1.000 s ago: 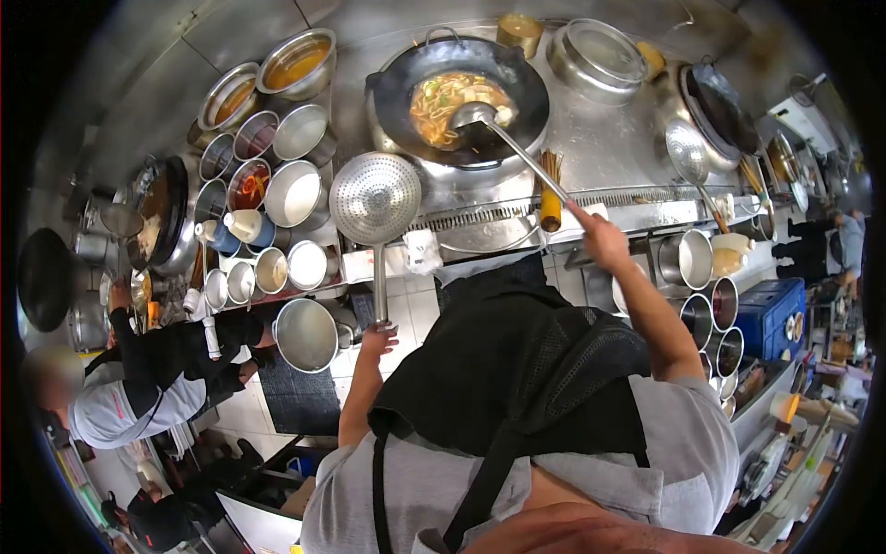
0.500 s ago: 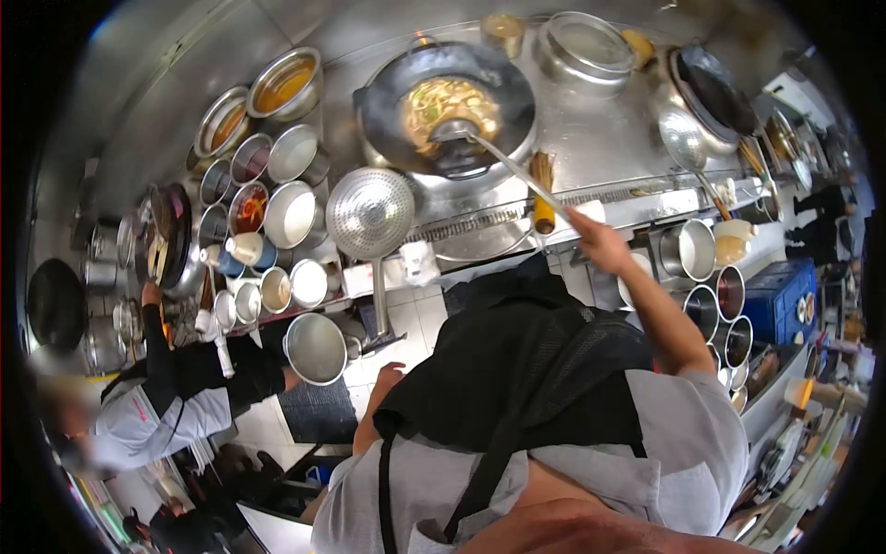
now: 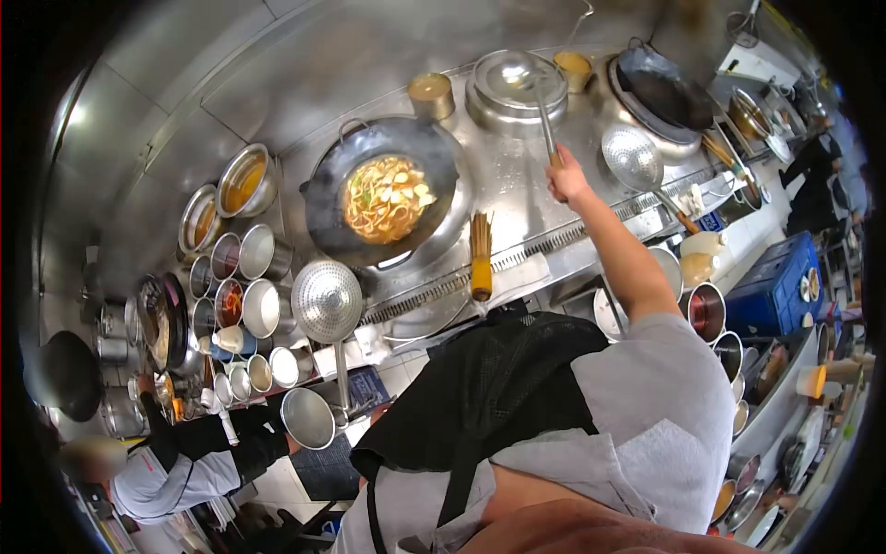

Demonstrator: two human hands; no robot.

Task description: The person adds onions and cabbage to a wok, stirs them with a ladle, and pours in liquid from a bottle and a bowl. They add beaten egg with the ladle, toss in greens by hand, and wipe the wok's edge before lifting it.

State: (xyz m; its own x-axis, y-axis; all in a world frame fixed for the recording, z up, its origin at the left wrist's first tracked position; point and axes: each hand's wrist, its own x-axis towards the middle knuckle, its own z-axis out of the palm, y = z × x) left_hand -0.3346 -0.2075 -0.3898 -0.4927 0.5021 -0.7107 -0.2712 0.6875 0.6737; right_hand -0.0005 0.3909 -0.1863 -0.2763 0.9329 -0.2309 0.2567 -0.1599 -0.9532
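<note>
My right hand (image 3: 568,177) is closed around the wooden grip of a ladle (image 3: 544,115). Its bowl is over a round metal pot (image 3: 484,106) at the back of the cooktop; whether it touches the contents cannot be told. Left of that pot, a black wok (image 3: 323,208) holds noodles (image 3: 388,198) in sauce with pale pieces, and some steam rises. A bamboo wok brush (image 3: 481,263) lies near the front edge. My left hand is hidden below my apron, with only a sliver of arm showing.
A perforated strainer (image 3: 328,300) rests left of the wok, near bowls of orange liquid (image 3: 245,185) and several seasoning pots (image 3: 263,305). Another strainer (image 3: 633,157) and wok (image 3: 660,88) stand right. A co-worker (image 3: 185,471) works at far left. A blue bin (image 3: 771,282) stands right.
My right hand has lifted the ladle out of the wok and carried it right and back to the metal pot. My left hand has dropped from view. The camera view has shifted.
</note>
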